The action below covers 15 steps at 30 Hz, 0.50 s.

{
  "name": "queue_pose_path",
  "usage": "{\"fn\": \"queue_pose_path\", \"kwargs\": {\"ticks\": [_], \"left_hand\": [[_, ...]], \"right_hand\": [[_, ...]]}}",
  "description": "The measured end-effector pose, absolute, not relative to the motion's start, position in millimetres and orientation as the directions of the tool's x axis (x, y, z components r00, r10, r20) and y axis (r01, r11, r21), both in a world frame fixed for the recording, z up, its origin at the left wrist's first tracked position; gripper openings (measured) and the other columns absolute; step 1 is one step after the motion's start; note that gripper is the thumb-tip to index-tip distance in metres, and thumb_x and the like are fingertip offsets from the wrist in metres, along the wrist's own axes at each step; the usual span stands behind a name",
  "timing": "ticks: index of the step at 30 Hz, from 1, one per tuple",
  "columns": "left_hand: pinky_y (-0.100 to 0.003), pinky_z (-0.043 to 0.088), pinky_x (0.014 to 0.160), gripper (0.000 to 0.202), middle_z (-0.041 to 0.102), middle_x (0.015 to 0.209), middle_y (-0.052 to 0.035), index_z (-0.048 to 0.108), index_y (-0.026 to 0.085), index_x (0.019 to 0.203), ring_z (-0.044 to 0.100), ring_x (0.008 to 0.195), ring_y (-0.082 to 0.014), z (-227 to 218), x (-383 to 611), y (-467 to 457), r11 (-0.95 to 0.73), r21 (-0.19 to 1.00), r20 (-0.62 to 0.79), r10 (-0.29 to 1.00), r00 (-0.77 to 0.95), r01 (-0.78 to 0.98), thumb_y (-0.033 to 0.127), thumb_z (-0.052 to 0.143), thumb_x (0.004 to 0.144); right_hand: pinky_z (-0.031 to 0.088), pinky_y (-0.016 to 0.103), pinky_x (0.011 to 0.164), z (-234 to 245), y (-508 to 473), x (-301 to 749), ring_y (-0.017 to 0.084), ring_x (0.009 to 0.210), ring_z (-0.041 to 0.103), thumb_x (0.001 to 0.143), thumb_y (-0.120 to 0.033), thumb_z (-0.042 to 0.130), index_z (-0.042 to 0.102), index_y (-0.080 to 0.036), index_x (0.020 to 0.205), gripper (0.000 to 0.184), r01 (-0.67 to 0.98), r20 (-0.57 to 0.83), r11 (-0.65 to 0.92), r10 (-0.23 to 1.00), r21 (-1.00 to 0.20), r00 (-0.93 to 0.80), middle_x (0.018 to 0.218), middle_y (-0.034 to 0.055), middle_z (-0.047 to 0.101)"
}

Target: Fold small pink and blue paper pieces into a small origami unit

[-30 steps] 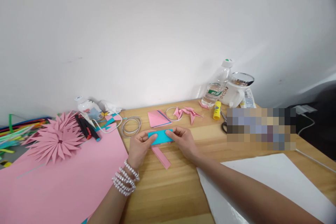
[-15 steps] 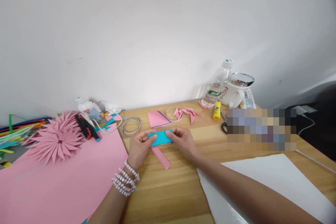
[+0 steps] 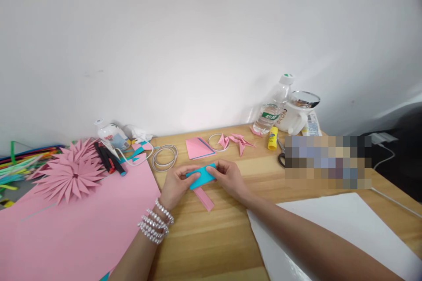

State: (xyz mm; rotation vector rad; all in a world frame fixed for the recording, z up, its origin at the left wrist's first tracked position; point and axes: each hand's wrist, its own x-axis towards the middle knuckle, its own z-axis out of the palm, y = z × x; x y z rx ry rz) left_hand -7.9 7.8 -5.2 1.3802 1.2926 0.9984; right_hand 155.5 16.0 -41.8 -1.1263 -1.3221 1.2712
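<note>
Both of my hands hold a small folded blue paper (image 3: pixel 203 175) just above the wooden table (image 3: pixel 211 237). My left hand (image 3: pixel 176 186), with pearl bracelets on its wrist, pinches the paper's left end. My right hand (image 3: pixel 229 178) pinches its right end. The paper tilts, with its right end higher. Under it a narrow pink paper strip (image 3: pixel 203 198) lies flat on the table.
A large pink sheet (image 3: pixel 75 228) and pink paper flower (image 3: pixel 69 175) lie left; markers (image 3: pixel 108 162) and wire rings (image 3: pixel 164 158) are nearby. Behind are folded pink papers (image 3: pixel 198 148), a glue stick (image 3: pixel 272 138), water bottle (image 3: pixel 273 107), white mug (image 3: pixel 298 112). White sheet (image 3: pixel 336 237) at right.
The blue paper has tilted, its left end dropping as my left hand shifted slightly down and left. My right hand stays about where it was.
</note>
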Motion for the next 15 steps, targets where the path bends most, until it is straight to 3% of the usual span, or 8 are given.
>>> {"fn": "queue_pose_path", "kwargs": {"ticks": [9,15], "left_hand": [[-0.028,0.051,0.060,0.017,0.071,0.078,-0.0072,0.072,0.016,0.076,0.064,0.068,-0.0218,-4.5,-7.9,6.2,-0.036,0.971,0.020,0.997,0.069,0.237,0.026,0.067,0.063],[-0.026,0.051,0.056,0.019,0.072,0.075,-0.0073,0.072,0.015,0.076,0.064,0.064,-0.0204,-3.8,-7.7,5.6,-0.053,0.973,0.041,0.998,0.056,0.226,0.026,0.068,0.062]], "right_hand": [[0.039,0.023,0.050,-38.0,13.5,154.7,0.011,0.051,0.048,0.071,-0.039,0.058,0.053,-0.015,0.066,0.025,-0.064,0.024,0.010,0.975,-0.998,-0.220,0.056,-0.0022,0.051],[0.040,0.021,0.053,-34.1,12.4,154.5,0.010,0.056,0.047,0.060,-0.027,0.068,0.052,-0.016,0.067,0.020,0.065,0.061,0.081,0.960,-0.995,-0.273,0.062,-0.0035,0.052]]}}
